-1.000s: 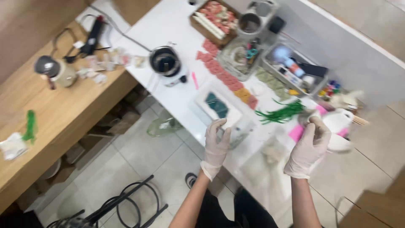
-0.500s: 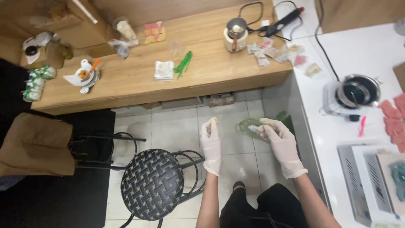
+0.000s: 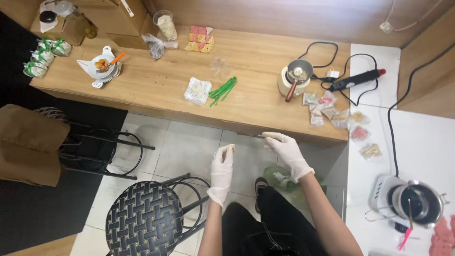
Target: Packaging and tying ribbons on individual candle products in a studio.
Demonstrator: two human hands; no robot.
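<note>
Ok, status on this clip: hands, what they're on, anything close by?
Left hand gloved, pinched, empty. Right hand at wooden counter edge. Stool lower left.

Thin dark strip (image 3: 251, 135), slender and flat, lay level along the wooden counter (image 3: 156, 85) edge, one end touching the fingertips of the right grip (image 3: 286, 148); left grip (image 3: 222, 163) nearby, apart.

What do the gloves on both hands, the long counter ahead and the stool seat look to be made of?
Left hand and right hand: thin whitish gloves, probably latex or nitrile, wrinkled and snug. Counter: wood or wood-look laminate, visible grain. Stool seat: dark woven strips, likely rattan or plastic.
</note>
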